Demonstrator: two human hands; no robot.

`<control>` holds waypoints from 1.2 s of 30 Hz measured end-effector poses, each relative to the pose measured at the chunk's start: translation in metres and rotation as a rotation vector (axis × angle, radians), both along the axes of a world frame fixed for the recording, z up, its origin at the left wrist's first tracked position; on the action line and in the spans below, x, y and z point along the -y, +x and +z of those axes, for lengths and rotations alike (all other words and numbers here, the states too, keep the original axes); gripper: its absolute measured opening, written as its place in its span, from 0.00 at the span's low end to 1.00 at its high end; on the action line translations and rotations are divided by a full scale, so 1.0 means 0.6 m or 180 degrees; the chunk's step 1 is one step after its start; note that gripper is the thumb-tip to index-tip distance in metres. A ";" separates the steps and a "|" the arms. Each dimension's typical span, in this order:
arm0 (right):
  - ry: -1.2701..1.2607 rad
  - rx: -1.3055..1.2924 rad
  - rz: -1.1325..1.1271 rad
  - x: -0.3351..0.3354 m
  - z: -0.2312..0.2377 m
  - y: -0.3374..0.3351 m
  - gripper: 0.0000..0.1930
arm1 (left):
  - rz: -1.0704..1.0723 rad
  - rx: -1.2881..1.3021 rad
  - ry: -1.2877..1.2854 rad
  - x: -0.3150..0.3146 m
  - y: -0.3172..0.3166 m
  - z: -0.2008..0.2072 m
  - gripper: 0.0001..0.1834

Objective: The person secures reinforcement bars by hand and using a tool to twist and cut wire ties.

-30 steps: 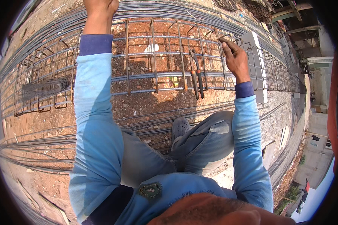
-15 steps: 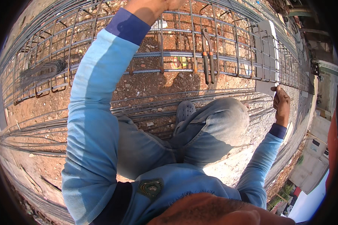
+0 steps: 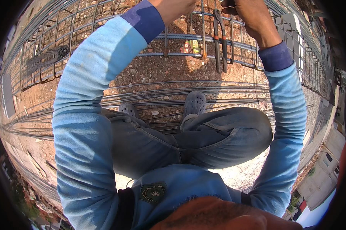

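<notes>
A steel rebar cage point(image 3: 173, 36) of long bars and square stirrups stretches across the upper part of the view. My left hand point(image 3: 175, 8) is over it at the top edge, partly cut off, its fingers curled together. Just to the right, my right hand point(image 3: 251, 17) reaches in with its fingers bent and pressed together, pointing left. What either hand holds is too small or out of view. A thin dark wire point(image 3: 255, 57) hangs below the right hand. Between the hands, end-cutting pincers point(image 3: 220, 48) with dark and orange handles hang from the cage bars.
A bundle of tie wire point(image 3: 46, 59) lies on the cage at the left. Loose rods point(image 3: 153, 90) run along the dirt before my shoes point(image 3: 194, 103). Grey-white boards point(image 3: 292, 34) stand under the cage at the right, and a coloured wrapper point(image 3: 190, 46) lies on the soil.
My right hand has moved from the cage's right end up and left, close to the left hand. The left hand has shifted slightly right, and the view has turned a little.
</notes>
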State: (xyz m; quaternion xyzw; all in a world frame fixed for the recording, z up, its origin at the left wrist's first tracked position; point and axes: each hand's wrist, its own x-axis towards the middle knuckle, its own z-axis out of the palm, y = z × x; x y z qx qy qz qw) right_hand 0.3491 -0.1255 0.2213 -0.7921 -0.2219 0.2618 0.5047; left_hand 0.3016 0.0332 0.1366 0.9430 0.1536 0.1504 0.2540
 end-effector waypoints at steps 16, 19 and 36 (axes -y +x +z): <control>-0.1619 0.3884 0.1631 -0.086 -0.161 0.069 0.09 | 0.0404 0.0480 -0.1490 -0.015 -0.173 -0.046 0.15; -0.2162 0.3457 0.1875 -0.127 -0.188 0.046 0.09 | -0.0157 -0.0578 -0.0716 0.003 -0.168 -0.023 0.13; -0.1746 0.2879 0.2015 -0.159 -0.212 0.078 0.08 | 0.0826 -0.1669 -0.1249 0.009 -0.096 -0.075 0.17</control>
